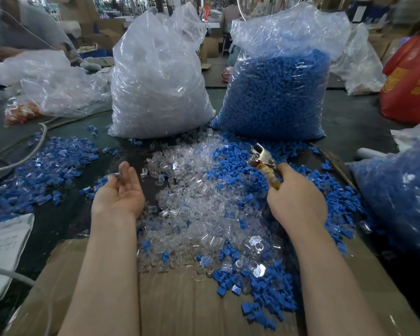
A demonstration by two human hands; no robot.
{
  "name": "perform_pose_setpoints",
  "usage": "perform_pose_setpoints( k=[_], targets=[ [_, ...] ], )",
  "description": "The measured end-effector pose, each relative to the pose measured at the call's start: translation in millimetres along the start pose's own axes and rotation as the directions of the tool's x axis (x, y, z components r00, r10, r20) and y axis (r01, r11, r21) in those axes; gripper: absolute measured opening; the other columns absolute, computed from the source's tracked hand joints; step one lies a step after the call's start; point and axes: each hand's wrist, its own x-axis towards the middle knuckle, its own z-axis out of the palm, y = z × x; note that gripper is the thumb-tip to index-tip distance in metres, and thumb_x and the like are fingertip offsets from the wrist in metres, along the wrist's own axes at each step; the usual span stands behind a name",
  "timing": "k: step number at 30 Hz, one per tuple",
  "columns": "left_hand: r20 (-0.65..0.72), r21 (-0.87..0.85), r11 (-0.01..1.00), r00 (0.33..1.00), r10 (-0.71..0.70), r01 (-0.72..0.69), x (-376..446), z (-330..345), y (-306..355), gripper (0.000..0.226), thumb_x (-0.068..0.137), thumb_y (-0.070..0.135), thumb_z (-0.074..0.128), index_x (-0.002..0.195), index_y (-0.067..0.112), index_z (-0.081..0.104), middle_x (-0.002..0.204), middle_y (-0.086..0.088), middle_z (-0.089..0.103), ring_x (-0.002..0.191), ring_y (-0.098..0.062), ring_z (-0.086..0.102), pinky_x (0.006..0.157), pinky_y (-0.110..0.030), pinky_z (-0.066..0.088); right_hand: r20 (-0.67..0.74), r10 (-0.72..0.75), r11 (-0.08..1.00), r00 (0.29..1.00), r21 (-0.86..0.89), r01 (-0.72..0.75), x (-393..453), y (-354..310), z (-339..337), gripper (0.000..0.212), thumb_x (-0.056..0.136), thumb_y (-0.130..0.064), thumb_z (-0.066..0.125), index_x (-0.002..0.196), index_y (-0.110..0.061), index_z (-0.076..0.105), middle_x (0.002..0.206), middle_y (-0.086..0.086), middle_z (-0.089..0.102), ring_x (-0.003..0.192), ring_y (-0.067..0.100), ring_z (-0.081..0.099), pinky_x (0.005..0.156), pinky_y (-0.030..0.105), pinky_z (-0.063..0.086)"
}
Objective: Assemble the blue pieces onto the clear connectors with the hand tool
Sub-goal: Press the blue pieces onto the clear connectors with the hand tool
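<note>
1 view only, head-worn, wide-angle, looking forward and down from close above the cardboard sheet (pixel 180 299). Both forearms enter from the bottom edge. 2 large plastic bags (pixel 160 76) stand beyond the cardboard; edges curve with lens distortion.

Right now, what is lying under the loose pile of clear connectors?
The clear connectors lie on flattened cardboard, its bare part showing nearer the person. What is below the pile's middle stays covered.
</note>
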Motion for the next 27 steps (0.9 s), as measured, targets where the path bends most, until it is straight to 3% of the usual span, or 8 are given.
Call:
perform_pose_setpoints(
  k=[6,10,12,15,17,20,22,27],
  targets=[
    [0.007,0.004,0.998,0.998,0.063,-0.064,-1,0,0,0.027,0.106,0.016,0.039,0.125,0.003,0.053,0.109,-0.013,0.068,0.105,-0.020,0.069,0.073,-0.029,0.060,0.080,0.172,0.984,0.982,-0.063,-0.167,0,4,0,0.010,0.088,-0.022,0.058,0.090,-0.015,0.051,0.068,0.000,0.043,0.055,0.017,0.036,0.050,0.031,0.030],
    [0.094,0.301,0.947,0.992,0.086,-0.110,-10,4,-4,0.013,0.100,0.015,0.053,0.106,0.005,0.058,0.095,-0.007,0.072,0.083,-0.013,0.071,0.070,-0.022,0.059,0.095,0.191,0.978,0.977,-0.104,-0.181,1,6,1,0.009,0.088,-0.021,0.059,0.090,-0.017,0.051,0.069,0.000,0.044,0.054,0.016,0.037,0.050,0.030,0.031],
    [0.179,0.668,0.710,0.974,0.137,-0.222,-13,6,-12,0.011,0.095,0.014,0.060,0.105,0.012,0.066,0.085,0.001,0.074,0.071,-0.006,0.067,0.067,-0.019,0.055,0.129,0.180,0.977,0.975,-0.139,-0.162,2,6,1,0.011,0.088,-0.023,0.060,0.090,-0.017,0.050,0.074,0.001,0.047,0.056,0.018,0.040,0.052,0.030,0.034],
    [0.385,0.909,0.099,0.908,0.163,-0.404,-20,4,-27,0.008,0.093,0.016,0.064,0.094,0.023,0.069,0.091,0.003,0.071,0.076,-0.008,0.062,0.066,-0.022,0.048,0.169,0.159,0.977,0.973,-0.169,-0.131,2,4,2,0.015,0.087,-0.024,0.062,0.090,-0.020,0.048,0.088,0.004,0.052,0.060,0.020,0.045,0.057,0.032,0.038],
    [0.479,0.856,-0.271,0.873,0.095,-0.440,-20,0,-36,0.010,0.092,0.020,0.064,0.099,0.025,0.069,0.099,0.002,0.070,0.080,-0.011,0.062,0.067,-0.027,0.050,0.172,0.151,0.978,0.974,-0.170,-0.121,2,3,3,0.017,0.086,-0.024,0.063,0.089,-0.021,0.047,0.091,0.004,0.053,0.062,0.021,0.046,0.058,0.033,0.039],
    [0.472,0.503,-0.833,0.880,0.042,-0.230,-14,-6,-45,0.030,0.093,0.026,0.055,0.120,0.022,0.065,0.125,-0.010,0.060,0.110,-0.030,0.057,0.094,-0.042,0.046,0.179,0.163,0.976,0.970,-0.170,-0.133,2,2,3,0.018,0.086,-0.022,0.065,0.083,-0.020,0.047,0.094,0.006,0.054,0.061,0.022,0.048,0.060,0.034,0.043],
    [0.472,0.374,-0.914,0.881,0.042,-0.157,-15,-6,-47,0.031,0.091,0.021,0.050,0.119,0.018,0.065,0.122,-0.012,0.060,0.109,-0.033,0.056,0.092,-0.043,0.041,0.184,0.169,0.976,0.968,-0.168,-0.138,2,2,3,0.022,0.086,-0.022,0.065,0.079,-0.021,0.044,0.094,0.006,0.054,0.060,0.022,0.049,0.061,0.035,0.045],
    [0.485,0.468,-0.852,0.874,0.028,-0.233,-18,-4,-43,0.022,0.090,0.012,0.055,0.102,0.019,0.072,0.094,-0.006,0.070,0.084,-0.027,0.064,0.069,-0.032,0.048,0.179,0.160,0.977,0.971,-0.166,-0.131,2,0,3,0.017,0.087,-0.022,0.064,0.086,-0.020,0.047,0.094,0.005,0.051,0.060,0.021,0.046,0.061,0.035,0.043]
  ],
)
